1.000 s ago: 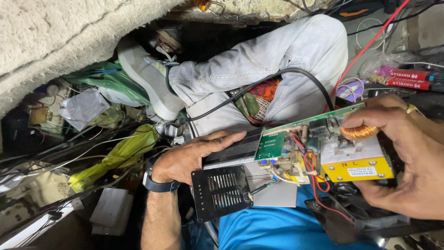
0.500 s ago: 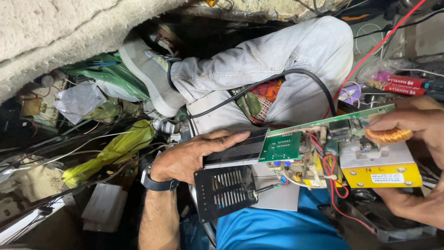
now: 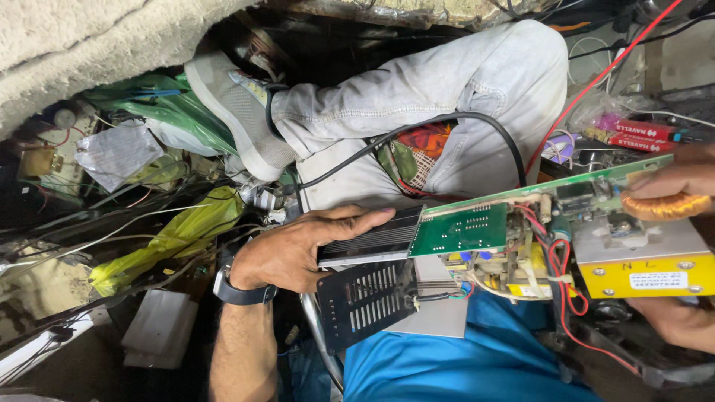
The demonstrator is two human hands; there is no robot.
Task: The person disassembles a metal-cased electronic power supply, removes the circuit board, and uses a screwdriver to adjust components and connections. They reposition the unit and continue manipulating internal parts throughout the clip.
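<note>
A person seated among scattered clutter holds an opened electronic power unit across the lap. The left hand [image 3: 302, 249], a dark watch [image 3: 240, 292] on its wrist, lies flat and stretched out along the black ribbed metal heat sink [image 3: 370, 240], fingers extended toward the small green circuit board [image 3: 459, 229] fixed at its end. The right hand [image 3: 681, 186], at the frame's right edge, grips the far end of the assembly: its fingers close over the top by a copper-wound toroid coil [image 3: 665, 206], while the lower part of the hand reaches under the yellow metal box [image 3: 646, 272] with screws at its corners. A long green circuit board [image 3: 573, 186] runs edge-on between the two hands, with red wires [image 3: 555, 260] looping below it. A black perforated metal cover [image 3: 363, 300] hangs just beneath the heat sink, above blue fabric [image 3: 454, 365]. Behind, a bent leg in light grey trousers [image 3: 439, 97] and a grey shoe [image 3: 231, 112] rest near green and yellow plastic bags [image 3: 175, 238]; a black cable [image 3: 447, 119] arcs across the knee.
</note>
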